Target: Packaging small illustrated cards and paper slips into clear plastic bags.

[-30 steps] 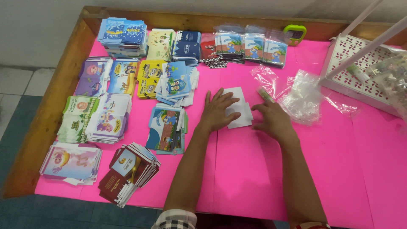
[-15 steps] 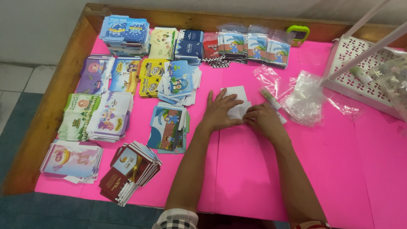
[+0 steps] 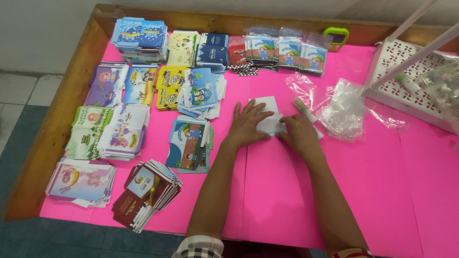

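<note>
Both hands press flat on a small white paper packet (image 3: 267,117) lying on the pink table cover (image 3: 363,191), near the middle of the table. Left hand (image 3: 248,126) rests with fingers spread wide across the packet's left part; right hand (image 3: 300,134) lies palm down over its lower right edge, fingers together. Neither hand pinches or lifts anything.

Left of the hands, stacks of small printed envelopes sit in rows: a blue stack (image 3: 139,38) at the far corner, a pale cream stack (image 3: 181,47) and a dark navy stack (image 3: 213,48) beside it, a yellow cartoon stack (image 3: 171,86), a purple stack (image 3: 104,85), a green-and-white stack (image 3: 88,131), a pink stack (image 3: 81,181) and a maroon stack (image 3: 146,193) nearest the front edge. Clear plastic bags (image 3: 342,110) lie crumpled just right of the right hand. A white lattice basket (image 3: 406,81) stands at the far right, and a small green-framed object (image 3: 335,37) sits by the wooden rim (image 3: 57,124).
</note>
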